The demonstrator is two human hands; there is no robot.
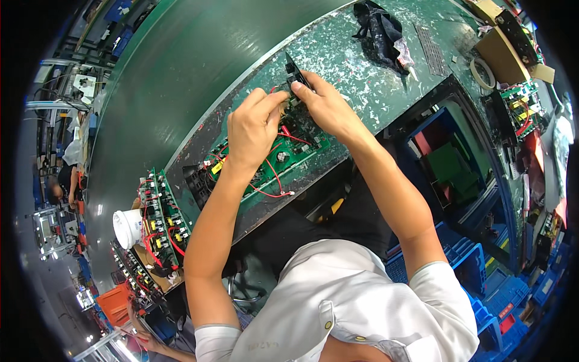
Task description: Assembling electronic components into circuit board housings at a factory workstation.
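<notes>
A green circuit board (pixel 300 158) with red wires lies on the worn bench in front of me, partly covered by my arms. My right hand (pixel 327 107) grips a dark, flat-sided part (pixel 293 67) above the board's far end, thumb on its near side. Close beside it, my left hand (pixel 256 125) has thumb and forefinger pinched together. A bit of red wire shows by those fingertips, but what they hold is hidden. One loose red wire (pixel 278 194) hangs over the board's near edge. At the board's left end sits a black ribbed piece (pixel 196 181).
More populated boards (pixel 161 211) stand at the left beside a white tub (pixel 128 228). Black cloth (pixel 379 33) and a perforated strip (pixel 430 49) lie at the far right, near a tape roll (pixel 482 73). Blue crates (pixel 464 259) are at my right. Another person's arm (pixel 145 342) shows lower left.
</notes>
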